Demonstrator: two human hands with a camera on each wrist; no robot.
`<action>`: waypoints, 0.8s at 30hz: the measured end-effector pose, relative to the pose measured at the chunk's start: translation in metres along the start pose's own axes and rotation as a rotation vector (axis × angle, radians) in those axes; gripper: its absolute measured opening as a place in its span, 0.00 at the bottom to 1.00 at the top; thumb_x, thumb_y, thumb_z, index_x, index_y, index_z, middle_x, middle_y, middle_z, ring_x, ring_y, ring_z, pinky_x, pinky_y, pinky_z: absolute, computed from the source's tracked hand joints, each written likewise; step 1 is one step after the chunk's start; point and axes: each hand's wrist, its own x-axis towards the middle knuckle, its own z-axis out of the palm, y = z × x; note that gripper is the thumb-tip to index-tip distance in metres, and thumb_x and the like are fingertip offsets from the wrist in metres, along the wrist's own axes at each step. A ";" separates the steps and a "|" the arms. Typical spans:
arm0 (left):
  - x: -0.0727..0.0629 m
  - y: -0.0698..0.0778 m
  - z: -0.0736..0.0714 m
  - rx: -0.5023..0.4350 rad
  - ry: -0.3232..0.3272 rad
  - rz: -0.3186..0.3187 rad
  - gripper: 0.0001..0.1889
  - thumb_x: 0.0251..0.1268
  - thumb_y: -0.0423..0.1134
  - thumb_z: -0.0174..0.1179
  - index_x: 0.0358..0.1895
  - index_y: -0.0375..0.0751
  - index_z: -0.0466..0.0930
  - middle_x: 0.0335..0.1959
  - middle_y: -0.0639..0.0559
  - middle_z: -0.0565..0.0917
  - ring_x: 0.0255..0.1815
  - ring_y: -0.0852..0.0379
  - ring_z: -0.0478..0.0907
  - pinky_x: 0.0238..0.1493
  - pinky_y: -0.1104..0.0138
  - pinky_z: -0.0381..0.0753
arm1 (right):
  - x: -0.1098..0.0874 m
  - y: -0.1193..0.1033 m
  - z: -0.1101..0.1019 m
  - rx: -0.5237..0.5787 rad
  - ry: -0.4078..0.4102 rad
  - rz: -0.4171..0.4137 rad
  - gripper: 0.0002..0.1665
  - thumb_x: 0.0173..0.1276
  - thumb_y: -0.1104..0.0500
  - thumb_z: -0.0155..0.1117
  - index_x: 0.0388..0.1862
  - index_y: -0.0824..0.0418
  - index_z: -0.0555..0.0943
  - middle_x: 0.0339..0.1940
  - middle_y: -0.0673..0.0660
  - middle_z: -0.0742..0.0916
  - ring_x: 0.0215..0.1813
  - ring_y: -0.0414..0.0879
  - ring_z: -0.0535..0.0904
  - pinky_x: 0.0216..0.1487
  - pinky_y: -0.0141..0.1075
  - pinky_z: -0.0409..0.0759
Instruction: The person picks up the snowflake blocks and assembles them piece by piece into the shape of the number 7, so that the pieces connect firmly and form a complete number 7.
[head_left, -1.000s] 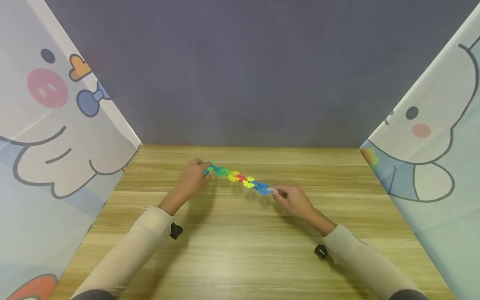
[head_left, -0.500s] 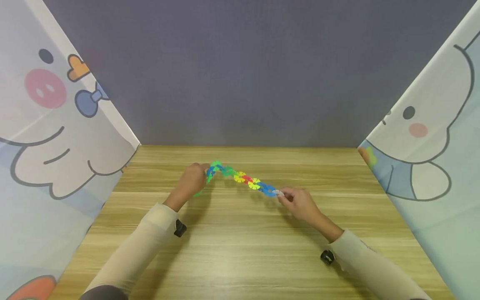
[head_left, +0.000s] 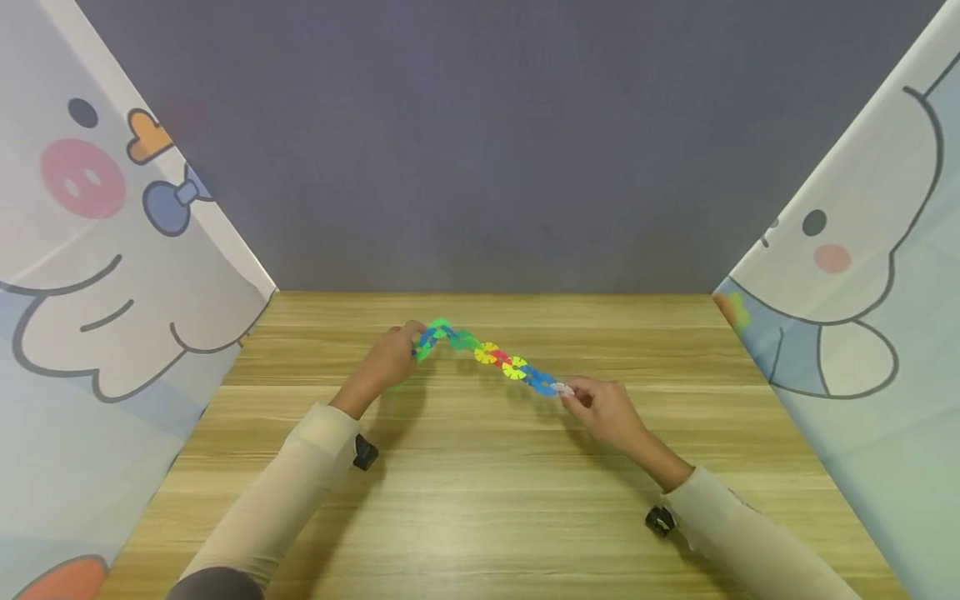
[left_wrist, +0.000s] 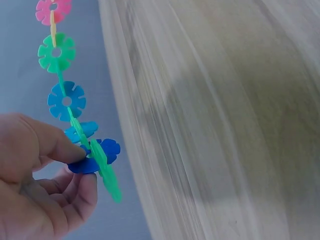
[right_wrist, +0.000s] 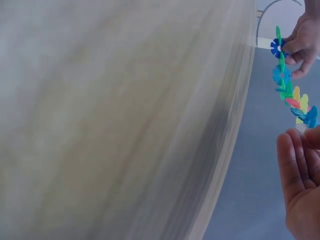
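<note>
A chain of slotted plastic snowflake discs (head_left: pixel 487 353) in green, yellow, red and blue stretches between both hands above the wooden table. At its left end my left hand (head_left: pixel 384 357) pinches a dark blue disc (left_wrist: pixel 84 166) between thumb and fingers. A bright green disc (left_wrist: pixel 107 175) sticks out past that grip in the left wrist view. The right end is a whitish disc (head_left: pixel 562 388), pinched by my right hand (head_left: pixel 611 413). From the left hand the chain rises to a bend at a green disc (head_left: pixel 439 327), then slopes down to the right.
The wood-grain tabletop (head_left: pixel 465 500) lies beneath both arms. A dark grey panel (head_left: pixel 480 150) stands along the far edge, and cartoon-printed panels (head_left: pixel 60 250) flank the left and right sides. Each sleeve has a small black device (head_left: pixel 365 452) near the wrist.
Both hands have shifted slightly right with the chain. The left end of the chain, largely covered by the left hand before, now shows several green and blue discs and a sharper bend.
</note>
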 end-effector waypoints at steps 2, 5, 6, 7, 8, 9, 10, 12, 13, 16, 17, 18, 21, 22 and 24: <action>0.002 0.001 -0.001 0.008 0.008 0.023 0.29 0.67 0.20 0.51 0.71 0.36 0.66 0.47 0.35 0.83 0.51 0.40 0.79 0.50 0.51 0.83 | -0.002 -0.001 -0.001 -0.001 -0.001 0.001 0.05 0.68 0.66 0.69 0.41 0.63 0.88 0.23 0.51 0.89 0.22 0.32 0.80 0.22 0.24 0.78; 0.006 0.001 -0.001 0.024 0.026 0.066 0.27 0.67 0.20 0.51 0.70 0.36 0.68 0.41 0.38 0.85 0.46 0.43 0.79 0.47 0.52 0.83 | -0.005 -0.004 -0.001 -0.006 -0.034 0.020 0.03 0.68 0.65 0.70 0.38 0.62 0.88 0.22 0.50 0.89 0.22 0.30 0.78 0.22 0.25 0.78; 0.008 0.001 -0.001 0.022 0.026 0.072 0.27 0.68 0.20 0.50 0.69 0.37 0.69 0.40 0.38 0.85 0.46 0.44 0.79 0.47 0.53 0.82 | -0.006 -0.005 -0.002 -0.008 -0.057 0.032 0.02 0.68 0.64 0.69 0.38 0.62 0.87 0.22 0.49 0.88 0.21 0.29 0.76 0.22 0.25 0.77; 0.009 0.002 -0.001 0.022 0.023 0.077 0.27 0.68 0.19 0.49 0.69 0.38 0.69 0.39 0.39 0.85 0.45 0.44 0.78 0.46 0.53 0.82 | -0.008 -0.006 -0.002 -0.005 -0.084 0.045 0.02 0.68 0.64 0.69 0.37 0.62 0.87 0.22 0.49 0.88 0.20 0.28 0.74 0.21 0.25 0.76; 0.011 0.002 -0.001 0.022 0.020 0.081 0.27 0.68 0.19 0.49 0.69 0.38 0.70 0.40 0.39 0.85 0.45 0.44 0.78 0.45 0.54 0.82 | -0.009 -0.008 -0.002 -0.001 -0.113 0.054 0.02 0.69 0.63 0.69 0.37 0.62 0.87 0.22 0.48 0.87 0.20 0.28 0.73 0.20 0.25 0.75; 0.013 0.003 -0.001 0.026 0.013 0.082 0.27 0.68 0.19 0.49 0.69 0.40 0.70 0.40 0.39 0.84 0.44 0.44 0.78 0.44 0.54 0.81 | -0.011 -0.009 -0.002 -0.001 -0.142 0.058 0.03 0.69 0.63 0.69 0.37 0.62 0.86 0.22 0.48 0.87 0.21 0.28 0.72 0.20 0.25 0.75; 0.015 0.004 -0.001 0.031 0.007 0.082 0.28 0.68 0.19 0.48 0.69 0.41 0.70 0.40 0.39 0.85 0.46 0.43 0.79 0.47 0.53 0.82 | -0.012 -0.011 -0.002 0.002 -0.169 0.059 0.02 0.69 0.63 0.69 0.37 0.61 0.86 0.22 0.48 0.87 0.21 0.28 0.72 0.20 0.25 0.75; 0.018 0.005 -0.001 0.027 -0.016 0.077 0.29 0.68 0.19 0.47 0.70 0.43 0.69 0.44 0.38 0.85 0.50 0.42 0.80 0.49 0.52 0.82 | -0.015 -0.014 -0.002 0.006 -0.213 0.048 0.02 0.68 0.63 0.70 0.36 0.61 0.85 0.23 0.48 0.88 0.23 0.28 0.74 0.21 0.25 0.76; 0.020 0.005 -0.001 0.026 -0.029 0.073 0.29 0.69 0.19 0.47 0.71 0.44 0.69 0.46 0.38 0.85 0.52 0.41 0.80 0.51 0.51 0.83 | -0.017 -0.016 -0.002 0.002 -0.229 0.038 0.02 0.68 0.63 0.70 0.36 0.60 0.85 0.24 0.49 0.88 0.24 0.28 0.76 0.22 0.25 0.77; 0.026 0.006 0.000 0.021 -0.054 0.070 0.29 0.71 0.21 0.48 0.72 0.45 0.69 0.54 0.37 0.83 0.59 0.40 0.79 0.58 0.49 0.82 | -0.021 -0.021 0.000 -0.026 -0.261 0.000 0.03 0.67 0.62 0.72 0.35 0.58 0.84 0.25 0.48 0.89 0.27 0.28 0.79 0.27 0.24 0.79; 0.029 0.006 0.001 0.017 -0.063 0.072 0.28 0.72 0.21 0.49 0.72 0.45 0.69 0.55 0.36 0.83 0.58 0.40 0.79 0.57 0.49 0.82 | -0.022 -0.023 0.001 -0.036 -0.270 -0.013 0.03 0.67 0.62 0.72 0.35 0.58 0.84 0.26 0.48 0.89 0.28 0.29 0.80 0.27 0.24 0.80; 0.032 0.006 0.002 0.018 -0.070 0.074 0.27 0.73 0.22 0.49 0.72 0.45 0.69 0.55 0.36 0.83 0.58 0.40 0.79 0.59 0.48 0.82 | -0.023 -0.025 0.002 -0.048 -0.280 -0.026 0.03 0.67 0.61 0.72 0.35 0.57 0.84 0.26 0.47 0.89 0.28 0.29 0.80 0.28 0.24 0.80; 0.040 0.007 0.006 0.027 -0.086 0.095 0.26 0.74 0.23 0.51 0.71 0.45 0.70 0.53 0.37 0.83 0.56 0.40 0.79 0.59 0.48 0.81 | -0.027 -0.032 0.004 -0.086 -0.296 -0.088 0.05 0.67 0.59 0.73 0.34 0.57 0.84 0.26 0.48 0.89 0.29 0.30 0.82 0.29 0.23 0.80; 0.043 0.007 0.007 0.031 -0.090 0.101 0.26 0.74 0.22 0.51 0.71 0.45 0.71 0.53 0.37 0.83 0.56 0.41 0.79 0.59 0.49 0.81 | -0.028 -0.034 0.005 -0.098 -0.297 -0.110 0.06 0.66 0.58 0.74 0.34 0.57 0.83 0.27 0.47 0.89 0.29 0.31 0.82 0.29 0.23 0.80; 0.048 0.009 0.011 0.034 -0.098 0.107 0.27 0.73 0.21 0.50 0.71 0.46 0.71 0.53 0.38 0.83 0.56 0.41 0.80 0.59 0.49 0.81 | -0.030 -0.038 0.006 -0.117 -0.294 -0.154 0.09 0.65 0.56 0.75 0.35 0.57 0.83 0.27 0.47 0.90 0.30 0.31 0.83 0.30 0.22 0.80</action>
